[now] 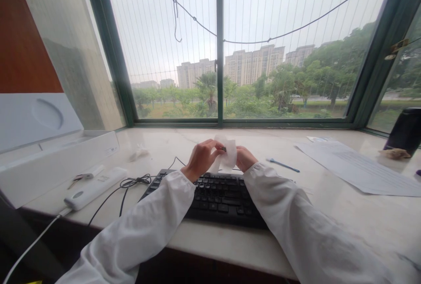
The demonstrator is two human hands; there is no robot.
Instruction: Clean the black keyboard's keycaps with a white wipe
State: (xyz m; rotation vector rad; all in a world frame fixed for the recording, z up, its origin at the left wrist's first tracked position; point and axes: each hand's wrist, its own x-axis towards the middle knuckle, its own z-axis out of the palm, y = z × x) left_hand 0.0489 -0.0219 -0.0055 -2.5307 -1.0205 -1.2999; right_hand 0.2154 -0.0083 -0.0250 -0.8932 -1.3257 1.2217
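My left hand [204, 157] pinches a small dark piece [224, 149], about the size of a keycap, between thumb and fingertips. A thin white tissue [231, 154] hangs around that piece, and my right hand [245, 158] is closed on its right side. The right fingertips are partly hidden behind the tissue. Both hands are raised over the far edge of a black keyboard [215, 205], which lies on the pale stone sill. My forearms in white sleeves cover both ends of it.
Left of the keyboard lie a coiled black cable [135, 181], a white power strip [95, 188], keys [80, 178] and a white box [59, 161]. A crumpled tissue [140, 153] rests behind. To the right are a blue pen-like stick [283, 165], paper sheets [358, 165] and a dark container [406, 130].
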